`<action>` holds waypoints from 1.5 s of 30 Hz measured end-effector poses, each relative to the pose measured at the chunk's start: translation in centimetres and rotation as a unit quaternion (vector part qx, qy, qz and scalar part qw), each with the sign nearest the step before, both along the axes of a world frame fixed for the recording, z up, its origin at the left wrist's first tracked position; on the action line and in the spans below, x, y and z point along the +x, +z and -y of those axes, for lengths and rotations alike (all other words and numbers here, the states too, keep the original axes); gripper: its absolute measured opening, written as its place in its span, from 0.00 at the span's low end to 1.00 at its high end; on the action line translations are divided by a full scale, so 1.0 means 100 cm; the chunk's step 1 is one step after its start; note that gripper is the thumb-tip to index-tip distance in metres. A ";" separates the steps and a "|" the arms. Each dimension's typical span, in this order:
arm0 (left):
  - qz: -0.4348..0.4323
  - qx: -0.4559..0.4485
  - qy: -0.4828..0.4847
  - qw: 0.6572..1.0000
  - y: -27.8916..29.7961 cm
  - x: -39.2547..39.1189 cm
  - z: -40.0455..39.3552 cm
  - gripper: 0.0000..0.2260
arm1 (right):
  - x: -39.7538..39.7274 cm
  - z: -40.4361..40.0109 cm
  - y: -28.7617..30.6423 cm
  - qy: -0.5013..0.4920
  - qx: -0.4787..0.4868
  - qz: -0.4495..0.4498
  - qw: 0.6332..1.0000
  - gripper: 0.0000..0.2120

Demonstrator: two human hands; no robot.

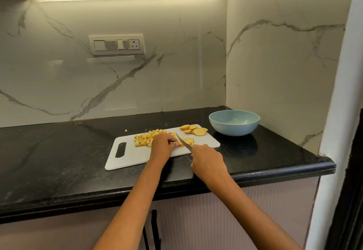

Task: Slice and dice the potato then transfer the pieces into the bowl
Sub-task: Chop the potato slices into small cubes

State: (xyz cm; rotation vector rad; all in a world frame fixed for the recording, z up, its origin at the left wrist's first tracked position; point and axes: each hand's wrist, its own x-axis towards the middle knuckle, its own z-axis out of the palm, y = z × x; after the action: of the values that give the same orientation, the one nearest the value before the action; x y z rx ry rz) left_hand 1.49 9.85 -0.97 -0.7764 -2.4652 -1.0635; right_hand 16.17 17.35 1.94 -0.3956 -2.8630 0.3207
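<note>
- One black stone countertop (59, 151) carries everything in this scene, running from the left edge to a rounded corner on the right, with a marble-patterned wall (137, 73) behind it and a switch plate (116, 45) mounted on that wall.
- One white cutting board (137, 155) lies on the counter, its handle slot at the left end, its right end near the bowl.
- One light blue bowl (234, 122) stands on the counter just beyond the board's right end, apart from it; no potato pieces show inside, only its pale inner surface.
- Many diced potato cubes (144, 138) sit heaped on the middle of the board, to the left of both hands.
- Several round potato slices (193, 129) lie overlapping at the board's far right corner, the part closest to the bowl.
- Left hand (163, 144) rests on the board with curled fingers pressing down on a partly cut slice (189, 141).
- Right hand (208, 161) grips the handle of a knife (183, 142), whose blade angles up and left, its tip against the slice beside the left fingertips.
- One stray potato cube (126, 130) lies alone on the counter behind the board.
</note>
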 end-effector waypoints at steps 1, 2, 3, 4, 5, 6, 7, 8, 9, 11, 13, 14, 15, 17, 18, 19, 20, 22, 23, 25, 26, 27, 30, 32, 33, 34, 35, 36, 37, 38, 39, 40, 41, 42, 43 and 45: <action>0.000 -0.001 0.000 1.000 0.000 0.000 0.000 0.08 | 0.000 0.000 0.000 -0.001 0.003 -0.001 1.000 0.13; 0.000 -0.002 0.000 1.000 0.000 0.000 0.000 0.08 | 0.000 0.001 0.000 -0.003 0.006 -0.002 1.000 0.13; 0.001 -0.003 -0.001 1.000 0.000 0.000 0.000 0.08 | -0.001 0.001 0.000 -0.003 0.008 -0.002 1.000 0.13; 0.003 -0.003 -0.003 1.000 0.001 0.000 0.000 0.08 | -0.001 0.002 0.000 -0.003 0.010 -0.002 1.000 0.13; 0.004 -0.004 -0.006 1.000 0.001 0.000 0.001 0.08 | -0.001 0.002 0.000 -0.002 0.012 -0.001 1.000 0.13; 0.005 -0.005 -0.012 1.000 0.002 0.000 0.002 0.07 | -0.001 0.003 0.000 0.000 0.014 -0.001 1.000 0.13; 0.004 -0.007 -0.020 1.000 0.003 -0.001 0.002 0.07 | -0.001 0.003 0.000 0.002 0.017 -0.001 1.000 0.13; 0.003 -0.012 -0.027 1.000 0.003 -0.002 0.003 0.07 | -0.003 0.003 0.000 0.003 0.020 -0.002 1.000 0.13; 0.003 -0.017 -0.032 0.999 0.005 -0.003 0.003 0.07 | -0.004 0.004 0.001 0.004 0.026 -0.002 1.000 0.13; 0.006 -0.025 -0.036 0.999 0.007 -0.002 0.004 0.07 | -0.009 0.006 0.003 0.004 0.034 0.000 0.999 0.13; 0.007 -0.025 -0.043 0.999 0.009 -0.002 0.004 0.06 | -0.013 0.008 0.005 0.003 0.040 0.001 0.999 0.13; 0.006 -0.023 -0.044 0.999 0.009 -0.002 0.004 0.06 | -0.014 0.009 0.007 0.004 0.043 0.003 0.999 0.13; 0.004 -0.022 -0.044 0.999 0.009 -0.001 0.005 0.06 | -0.015 0.010 0.008 0.006 0.047 0.007 0.999 0.13; 0.001 -0.020 -0.040 0.999 0.007 0.000 0.005 0.06 | -0.014 0.009 0.008 0.013 0.053 0.017 0.998 0.13; 0.001 -0.017 -0.040 0.999 0.006 0.001 0.004 0.06 | -0.012 0.008 0.008 0.014 0.055 0.022 0.998 0.13; 0.003 -0.014 -0.039 0.999 0.005 0.001 0.004 0.06 | -0.010 0.008 0.006 0.014 0.058 0.025 0.998 0.13; 0.005 -0.013 -0.039 0.999 0.005 0.002 0.004 0.06 | -0.008 0.008 0.004 0.014 0.064 0.025 0.998 0.13; 0.005 -0.010 -0.037 0.999 0.005 0.002 0.004 0.06 | -0.005 0.011 0.001 0.015 0.084 0.014 0.996 0.12; 0.005 -0.008 -0.038 0.999 0.005 0.002 0.004 0.06 | -0.005 0.011 0.000 0.015 0.092 0.010 0.996 0.12; 0.005 -0.005 -0.040 0.999 0.005 0.003 0.005 0.06 | -0.007 0.013 0.000 0.016 0.096 0.008 0.995 0.12; 0.002 -0.003 -0.040 0.999 0.004 0.003 0.005 0.06 | -0.009 0.012 0.000 0.017 0.093 0.007 0.996 0.12; 0.001 0.000 -0.037 0.999 0.003 0.003 0.005 0.06 | -0.009 0.011 0.000 0.018 0.087 0.004 0.996 0.12; 0.000 0.011 -0.023 1.000 0.002 0.005 0.004 0.07 | -0.008 0.004 -0.003 0.007 0.052 -0.011 0.999 0.12; -0.007 0.034 -0.004 0.999 0.003 0.005 0.003 0.08 | -0.007 -0.001 -0.004 -0.005 0.020 -0.017 1.000 0.12; -0.012 0.048 0.008 0.999 0.003 0.005 0.002 0.09 | -0.007 -0.003 -0.004 -0.006 0.009 -0.017 1.000 0.12; -0.018 0.057 0.017 0.998 0.003 0.004 0.003 0.09 | -0.007 -0.004 -0.004 -0.005 0.003 -0.018 1.000 0.12; -0.020 0.061 0.023 0.998 0.003 0.004 0.003 0.09 | -0.008 -0.004 -0.004 -0.002 0.000 -0.017 1.000 0.12; -0.021 0.061 0.025 0.998 0.003 0.003 0.003 0.08 | -0.007 -0.004 -0.004 0.002 -0.002 -0.015 1.000 0.12; -0.021 0.059 0.024 0.998 0.003 0.003 0.003 0.07 | -0.007 -0.003 -0.004 0.006 -0.003 -0.013 1.000 0.12; -0.018 0.056 0.023 0.998 0.002 0.003 0.004 0.07 | -0.007 -0.003 -0.005 0.010 -0.004 -0.012 1.000 0.12; -0.015 0.052 0.021 0.998 0.002 0.004 0.004 0.06 | -0.007 -0.003 -0.005 0.012 -0.005 -0.011 1.000 0.13; -0.012 0.048 0.020 0.999 0.002 0.004 0.004 0.06 | -0.006 -0.002 -0.004 0.012 -0.005 -0.010 1.000 0.13; -0.009 0.043 0.018 0.999 0.002 0.003 0.004 0.05 | -0.006 -0.002 -0.004 0.012 -0.004 -0.009 1.000 0.13; -0.007 0.037 0.015 0.999 0.001 0.003 0.004 0.05 | -0.006 -0.002 -0.003 0.011 -0.002 -0.010 1.000 0.13; -0.006 0.031 0.012 0.999 0.001 0.003 0.004 0.05 | -0.006 -0.002 -0.003 0.011 0.001 -0.010 1.000 0.13; -0.001 0.020 0.012 1.000 0.001 0.002 0.003 0.05 | -0.006 -0.001 -0.002 0.013 0.007 -0.010 1.000 0.13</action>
State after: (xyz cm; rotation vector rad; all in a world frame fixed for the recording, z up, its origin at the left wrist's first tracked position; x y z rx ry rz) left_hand 1.70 9.50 -0.86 -0.7343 -2.4375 -1.0979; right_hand 15.62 17.45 1.76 -0.3496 -2.8511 0.3067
